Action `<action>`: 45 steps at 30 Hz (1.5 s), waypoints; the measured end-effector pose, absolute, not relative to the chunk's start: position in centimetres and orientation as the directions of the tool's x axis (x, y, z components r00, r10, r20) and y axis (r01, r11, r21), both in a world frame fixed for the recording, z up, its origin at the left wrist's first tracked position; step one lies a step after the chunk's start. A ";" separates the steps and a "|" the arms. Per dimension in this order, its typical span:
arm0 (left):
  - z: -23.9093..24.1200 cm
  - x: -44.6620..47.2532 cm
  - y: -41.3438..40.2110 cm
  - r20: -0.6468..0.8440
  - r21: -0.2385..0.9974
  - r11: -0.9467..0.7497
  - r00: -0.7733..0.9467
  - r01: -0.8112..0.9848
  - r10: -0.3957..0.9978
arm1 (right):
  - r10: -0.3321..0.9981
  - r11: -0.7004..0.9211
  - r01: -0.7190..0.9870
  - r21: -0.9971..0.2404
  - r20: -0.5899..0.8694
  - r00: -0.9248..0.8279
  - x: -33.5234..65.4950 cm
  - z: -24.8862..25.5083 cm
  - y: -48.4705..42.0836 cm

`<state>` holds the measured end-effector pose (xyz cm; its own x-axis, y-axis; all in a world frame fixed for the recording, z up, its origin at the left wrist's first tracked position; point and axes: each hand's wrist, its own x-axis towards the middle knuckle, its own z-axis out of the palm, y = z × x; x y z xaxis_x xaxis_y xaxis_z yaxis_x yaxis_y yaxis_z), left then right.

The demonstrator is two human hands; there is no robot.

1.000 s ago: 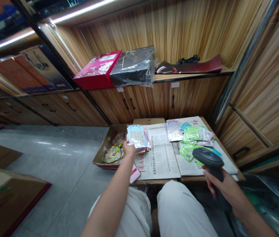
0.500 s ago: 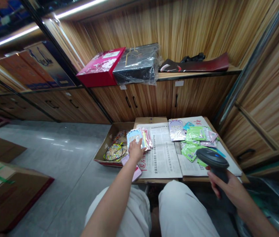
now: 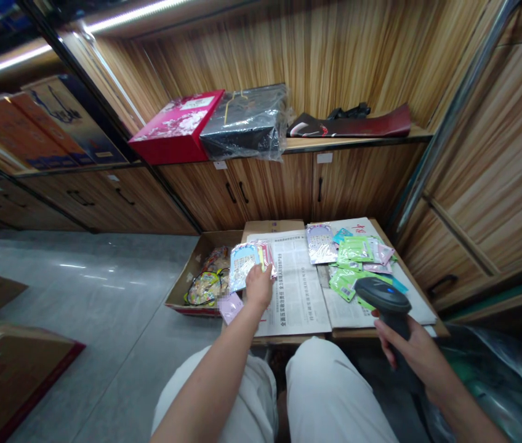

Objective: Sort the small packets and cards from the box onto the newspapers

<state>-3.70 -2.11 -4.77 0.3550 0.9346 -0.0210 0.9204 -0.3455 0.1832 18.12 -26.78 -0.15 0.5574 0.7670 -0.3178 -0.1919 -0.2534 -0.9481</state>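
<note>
My left hand point(image 3: 260, 287) has its fingers closed at the lower right edge of a light blue flat packet point(image 3: 241, 263). That packet lies on a small stack of pink and yellow packets point(image 3: 266, 253), and my fingers partly cover the stack. My right hand point(image 3: 409, 344) grips a black barcode scanner point(image 3: 383, 296) by its handle, with the head over the right side of the newspaper point(image 3: 305, 301). Beyond the scanner lie a pile of green packets point(image 3: 356, 249) and a silvery lilac packet point(image 3: 322, 244). Below my left wrist a lilac phone-like item point(image 3: 230, 307) is partly hidden.
An open cardboard box point(image 3: 180, 289) with colourful bagged goods stands left of the newspaper. Wooden cabinets point(image 3: 270, 191) close off the back, with a red box point(image 3: 173, 132) and a plastic-wrapped black box point(image 3: 245, 126) on their shelf. Another carton point(image 3: 21, 369) sits on the left floor.
My left hand has moved right across the blue packet to its edge, showing more of its face. My right hand still holds the scanner. The whole view has shifted slightly.
</note>
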 end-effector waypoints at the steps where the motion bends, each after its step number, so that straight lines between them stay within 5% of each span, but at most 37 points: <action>1: -4.9 -2.7 -2.2 -0.007 0.215 -0.368 0.378 0.905 0.926 | 0.763 -0.249 -0.199 -0.948 -0.318 0.562 18.1 -0.2 -26.8; 5: -5.9 2.2 -2.2 -0.007 0.422 -0.430 0.477 0.798 0.879 | 0.762 -0.229 -0.204 -0.952 -0.306 0.571 18.6 -0.4 -26.8; 10: -8.2 8.3 -0.7 -0.073 0.692 -0.186 0.323 0.698 0.944 | 0.751 -0.248 -0.208 -0.946 -0.323 0.575 19.9 -1.2 -27.0; 25: -8.0 13.5 1.9 -0.271 0.673 0.224 -0.046 0.705 0.961 | 0.730 -0.284 -0.230 -0.931 -0.365 0.578 21.2 -2.5 -27.2; 33: -3.8 10.9 1.2 -0.635 0.739 0.584 0.058 0.336 0.770 | 0.752 -0.216 -0.234 -0.948 -0.315 0.580 20.0 -1.3 -27.0; 45: -4.0 6.9 -2.8 -0.248 0.962 0.212 0.221 0.172 0.943 | 0.778 -0.180 -0.205 -0.962 -0.267 0.569 18.2 0.4 -26.9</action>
